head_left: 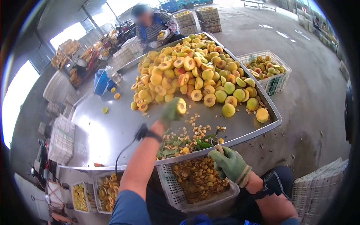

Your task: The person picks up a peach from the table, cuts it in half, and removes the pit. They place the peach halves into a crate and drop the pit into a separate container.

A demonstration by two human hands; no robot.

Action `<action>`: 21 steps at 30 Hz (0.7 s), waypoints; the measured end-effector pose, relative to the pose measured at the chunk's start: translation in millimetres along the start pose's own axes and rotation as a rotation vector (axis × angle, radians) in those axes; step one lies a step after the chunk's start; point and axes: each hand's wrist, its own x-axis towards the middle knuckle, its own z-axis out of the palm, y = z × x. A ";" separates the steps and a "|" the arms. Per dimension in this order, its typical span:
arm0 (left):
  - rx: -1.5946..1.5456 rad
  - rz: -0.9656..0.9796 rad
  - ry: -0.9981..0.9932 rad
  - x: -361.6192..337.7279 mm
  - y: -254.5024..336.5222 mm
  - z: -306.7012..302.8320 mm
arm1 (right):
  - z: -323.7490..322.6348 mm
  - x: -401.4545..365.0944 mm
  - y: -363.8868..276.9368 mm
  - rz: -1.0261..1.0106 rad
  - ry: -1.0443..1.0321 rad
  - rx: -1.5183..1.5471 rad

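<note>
My left hand (170,113), in a green glove, is raised over the metal table and closed around a peach half (182,106), whose cut face points up and to the right. It is slightly blurred. My right hand (230,165), also gloved in green, is wrapped round a small pitting tool (218,148) with a pale handle and a thin curved metal end. That hand is at the table's near edge, above a crate (165,183) of peach scraps. Loose pits (200,131) and green leaves (204,144) lie close to the tool. A large heap of peach halves (176,75) covers the table's far side.
A raised rim (255,138) borders the metal table (123,138). Across it sits a co-worker (155,28) in gloves. A crate of peaches (268,71) stands at the right. Filled crates (83,197) stand below on the left. A blue container (101,83) and a bottle (113,75) are at far left.
</note>
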 end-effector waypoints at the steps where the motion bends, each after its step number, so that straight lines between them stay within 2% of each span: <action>1: -0.480 -0.078 -0.013 -26.6 12.1 3.2 | 0.7 -0.5 -5.5 0.003 -0.021 0.008; 2: -0.640 -0.026 -0.031 -57.0 30.3 13.3 | 3.1 -0.2 -10.2 0.011 -0.048 0.011; 3: -0.501 0.082 -0.038 -78.9 38.5 17.4 | 7.5 2.0 -12.5 -0.024 -0.088 0.024; 5: -0.458 0.141 -0.049 -116.8 49.5 25.9 | 18.3 9.6 -15.3 -0.093 -0.164 0.044; 7: -0.651 0.046 -0.049 -150.5 56.4 36.7 | 28.3 18.2 -12.9 -0.147 -0.181 0.047; 9: -0.680 0.033 0.072 -168.4 58.3 54.2 | 35.1 23.1 -17.6 -0.137 -0.192 0.043; 10: -0.697 0.024 0.135 -175.5 54.6 58.8 | 38.3 27.8 -10.9 -0.215 -0.158 -0.039; 11: -0.645 0.050 0.060 -179.0 43.8 53.7 | 41.1 36.9 -0.8 -0.292 -0.121 -0.124; 14: -0.130 0.288 0.078 -187.5 35.3 57.6 | 45.6 42.2 9.3 -0.500 -0.001 -0.371; 16: -0.455 0.134 0.074 -189.6 24.8 59.8 | 47.1 47.9 19.8 -0.584 0.057 -0.467; 19: -0.217 0.248 0.081 -194.0 5.8 60.2 | 46.4 39.5 10.1 -0.448 0.029 -0.497; 21: -0.062 0.298 0.067 -196.3 4.7 57.4 | 45.1 41.3 12.3 -0.462 0.026 -0.502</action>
